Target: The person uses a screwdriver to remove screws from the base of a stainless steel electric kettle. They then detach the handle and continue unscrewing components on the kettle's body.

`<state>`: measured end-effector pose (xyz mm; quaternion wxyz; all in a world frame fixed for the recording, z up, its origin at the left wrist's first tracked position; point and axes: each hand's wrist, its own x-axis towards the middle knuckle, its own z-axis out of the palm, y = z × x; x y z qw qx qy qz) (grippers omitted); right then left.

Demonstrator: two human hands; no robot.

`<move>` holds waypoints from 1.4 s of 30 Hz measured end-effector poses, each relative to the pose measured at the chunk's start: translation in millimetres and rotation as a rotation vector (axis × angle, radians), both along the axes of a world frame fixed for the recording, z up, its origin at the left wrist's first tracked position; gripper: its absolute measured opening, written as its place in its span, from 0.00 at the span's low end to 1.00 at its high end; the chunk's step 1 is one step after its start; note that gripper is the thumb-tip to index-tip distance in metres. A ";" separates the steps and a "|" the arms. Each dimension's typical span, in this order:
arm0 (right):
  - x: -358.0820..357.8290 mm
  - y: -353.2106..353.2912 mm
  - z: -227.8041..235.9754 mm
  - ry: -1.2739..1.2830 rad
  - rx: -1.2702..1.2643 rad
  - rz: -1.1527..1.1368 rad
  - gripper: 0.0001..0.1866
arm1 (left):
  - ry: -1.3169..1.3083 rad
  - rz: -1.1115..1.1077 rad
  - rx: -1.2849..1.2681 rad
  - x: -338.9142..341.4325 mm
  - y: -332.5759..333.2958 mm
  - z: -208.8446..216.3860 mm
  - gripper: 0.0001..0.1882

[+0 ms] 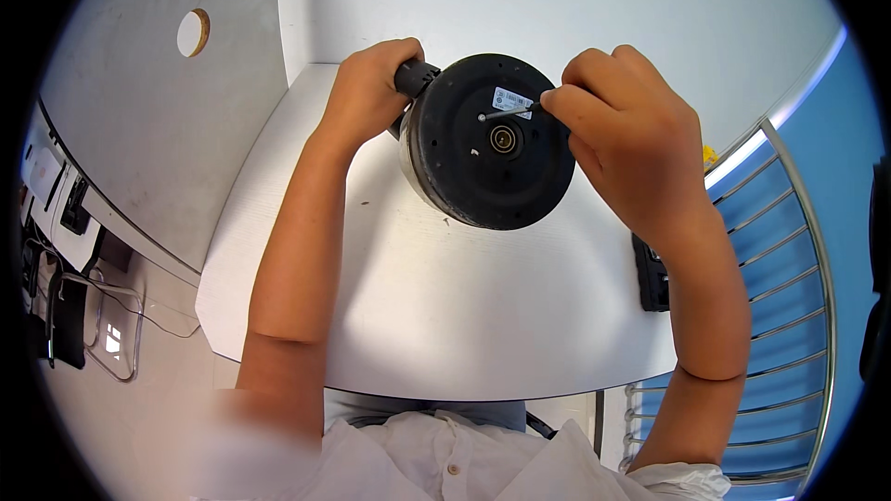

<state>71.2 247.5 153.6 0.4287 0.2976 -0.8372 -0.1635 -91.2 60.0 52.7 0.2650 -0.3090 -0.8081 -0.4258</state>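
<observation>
An electric kettle (pixel 455 176) is tipped so its round black underside faces me, with a ring-shaped metal connector (pixel 503 139) at the centre and a small white label above it. My left hand (pixel 376 83) is closed around the kettle's black handle (pixel 415 79). In my right hand (pixel 622 116) a thin screwdriver (pixel 507 113) is pinched, its metal shaft pointing left across the label. Its tip meets the base at a small bright spot, up and left of the connector. Part of the screwdriver's grip is hidden behind my fingers.
The white table (pixel 408 315) has a curved front edge close to my body. A black case (pixel 652 274) lies by my right forearm. Metal railings (pixel 807 223) stand at the right, a grey panel with a round hole (pixel 193 32) at the left. Small dark bits lie on the tabletop.
</observation>
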 end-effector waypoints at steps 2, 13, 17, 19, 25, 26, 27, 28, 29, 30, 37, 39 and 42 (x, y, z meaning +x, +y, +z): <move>-0.8 -0.9 -1.7 0.017 0.010 -0.004 0.09 | 0.005 -0.008 0.008 -0.6 -0.2 -0.4 0.12; -5.5 -1.6 -5.2 0.019 0.017 0.012 0.09 | 0.009 -0.003 -0.003 1.5 0.5 1.5 0.12; -4.7 -2.4 -4.5 0.018 0.025 0.001 0.09 | 0.017 -0.011 0.008 1.1 0.9 0.7 0.12; -5.0 -2.5 -4.5 0.021 0.025 0.006 0.09 | 0.020 -0.014 0.011 1.0 1.0 1.0 0.12; -5.1 -0.9 -1.7 0.038 0.014 0.007 0.09 | 0.017 -0.022 0.014 -0.8 0.6 -0.3 0.11; -5.2 -0.9 -1.6 0.035 0.016 0.006 0.09 | 0.025 -0.017 0.008 -1.3 0.6 -0.1 0.11; -6.1 -0.5 -2.4 0.032 0.016 0.007 0.09 | 0.034 -0.011 0.000 -1.8 0.5 -0.2 0.11; -6.9 -0.3 -3.0 0.029 0.017 0.008 0.09 | 0.027 -0.013 0.004 -1.6 0.4 -0.3 0.11; -7.4 -0.4 -3.6 0.026 0.017 0.004 0.09 | 0.020 -0.015 0.009 -1.0 0.5 -0.2 0.11; -7.5 -0.8 -3.9 0.023 0.019 0.000 0.09 | 0.013 -0.018 0.014 -0.6 0.8 0.0 0.11; -6.1 -2.7 -2.4 0.016 0.049 -0.016 0.10 | 0.022 -0.001 -0.003 0.5 1.3 1.1 0.11; -6.0 -3.5 -2.6 0.014 0.058 -0.017 0.10 | 0.011 -0.007 0.001 -0.1 1.2 0.6 0.11; -5.7 -4.2 -3.1 0.013 0.067 -0.016 0.10 | -0.006 -0.012 0.006 0.2 1.3 0.7 0.11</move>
